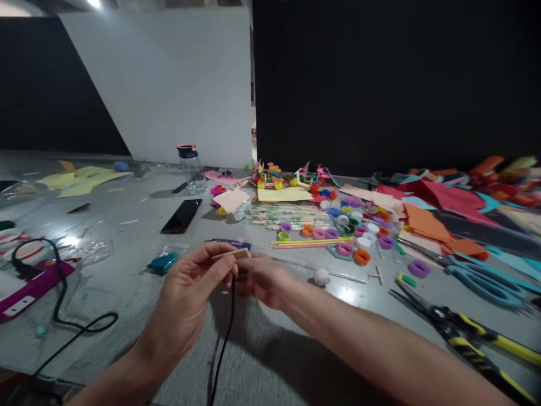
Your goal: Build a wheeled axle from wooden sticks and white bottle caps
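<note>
My left hand (192, 290) is closed, its thumb and fingers pinching small flat strips of pale wood (236, 255). Against the right end of this wood, my right hand (262, 279) has its fingers curled in, mostly hidden behind the left fingertips. A black cable (231, 316) runs up from the table's front edge to between both hands; what it joins is hidden. Just beyond the fingers lies a dark blue tool (240, 245), partly covered. A teal item in clear wrap (163, 263) rests left of my left hand.
Pliers (443, 316) and blue-handled scissors (486, 279) lie at right. Coloured rings (332, 232), wrapped sticks (287, 214) and paper sheets (426, 223) spread behind. A phone (181, 216), a bottle (193, 172) and a magenta power strip (36, 290) are at left.
</note>
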